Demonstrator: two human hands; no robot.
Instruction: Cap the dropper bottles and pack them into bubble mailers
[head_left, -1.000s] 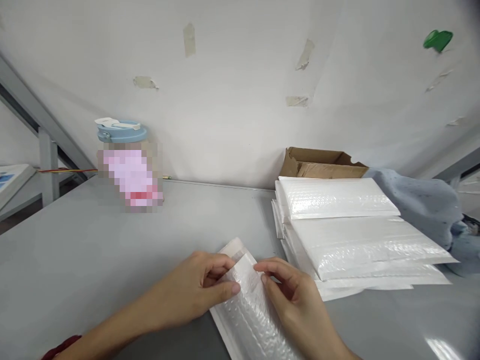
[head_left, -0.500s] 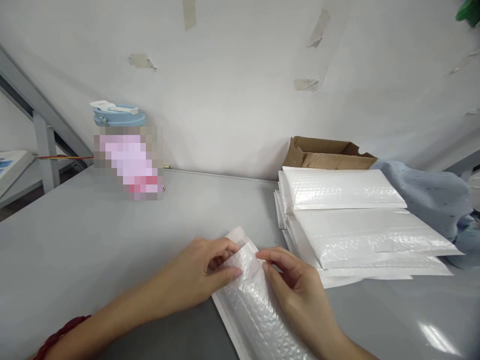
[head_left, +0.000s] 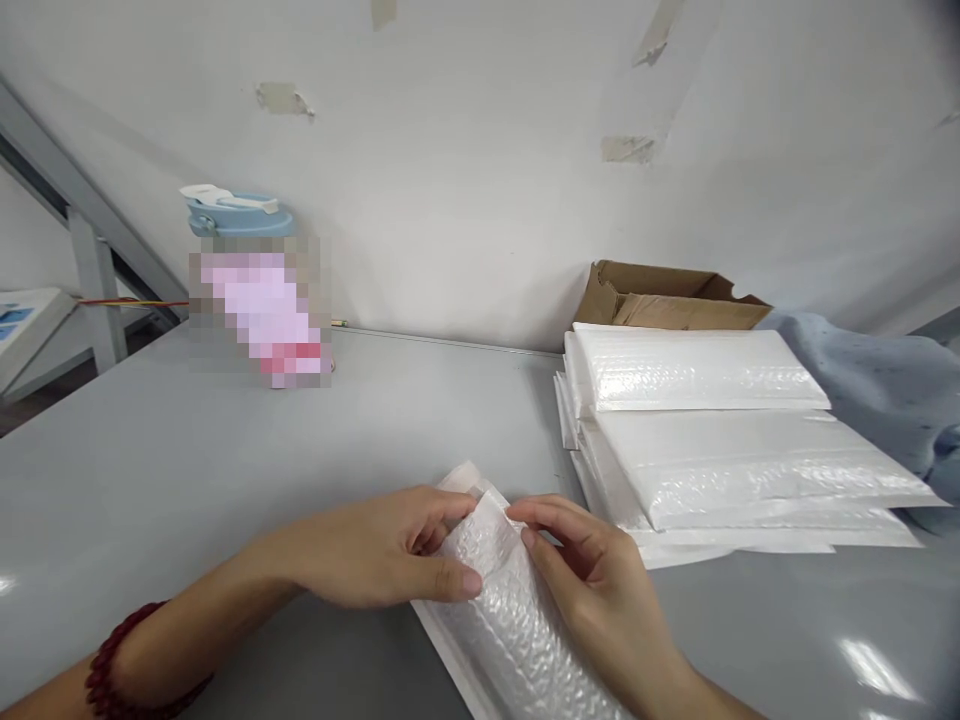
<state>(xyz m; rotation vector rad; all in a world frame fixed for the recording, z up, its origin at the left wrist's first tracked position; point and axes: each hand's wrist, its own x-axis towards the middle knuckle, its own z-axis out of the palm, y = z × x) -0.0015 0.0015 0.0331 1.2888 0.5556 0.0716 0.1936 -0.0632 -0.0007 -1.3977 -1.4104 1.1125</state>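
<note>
A white bubble mailer (head_left: 517,620) lies slantwise on the grey table at the bottom centre, running out of the frame. My left hand (head_left: 397,545) is on its left edge near the upper end, with the fingers curled and the thumb resting on the bubbled surface. On the other side, my right hand (head_left: 600,580) pinches the mailer's right edge near the same end between thumb and index finger. A narrow flap shows beyond the fingertips. To the right is a stack of white bubble mailers (head_left: 705,370).
Behind the stack stands an open cardboard box (head_left: 675,295), with blue-grey cloth (head_left: 862,370) at its right. A blue-lidded container (head_left: 240,215), its body pixelated, stands at the back left. The grey table (head_left: 187,450) meets a white wall.
The view has shifted slightly. My left thumb has slid down a little on the mailer and my left wrist is more bent. My right hand keeps its pinch.
</note>
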